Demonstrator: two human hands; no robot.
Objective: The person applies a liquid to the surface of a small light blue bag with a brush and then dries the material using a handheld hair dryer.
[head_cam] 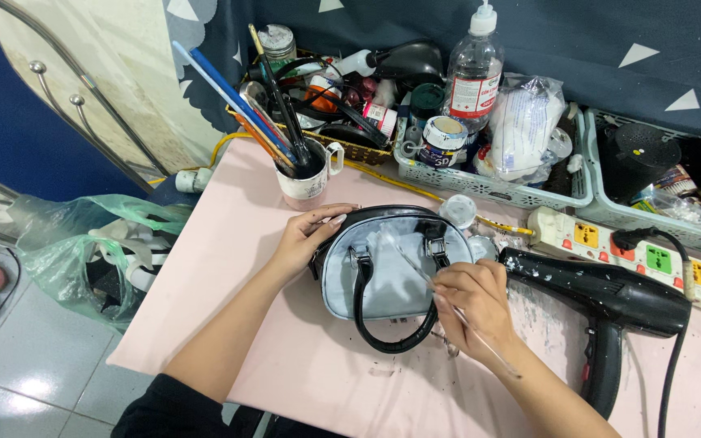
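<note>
A small handbag (391,276) with a pale blue painted side, black trim and black handles lies flat on the pink table (229,243). My left hand (306,235) rests on the bag's upper left edge, fingers laid over its black rim. My right hand (472,304) holds a thin paintbrush (415,268) like a pen. Its tip touches the bag's pale blue panel near the right handle ring.
A mug (306,174) full of brushes stands behind the bag. Baskets (488,191) with paint jars and a clear bottle (474,73) line the back. A black hair dryer (602,296) and a power strip (634,251) lie right. A green plastic bag (83,243) hangs left.
</note>
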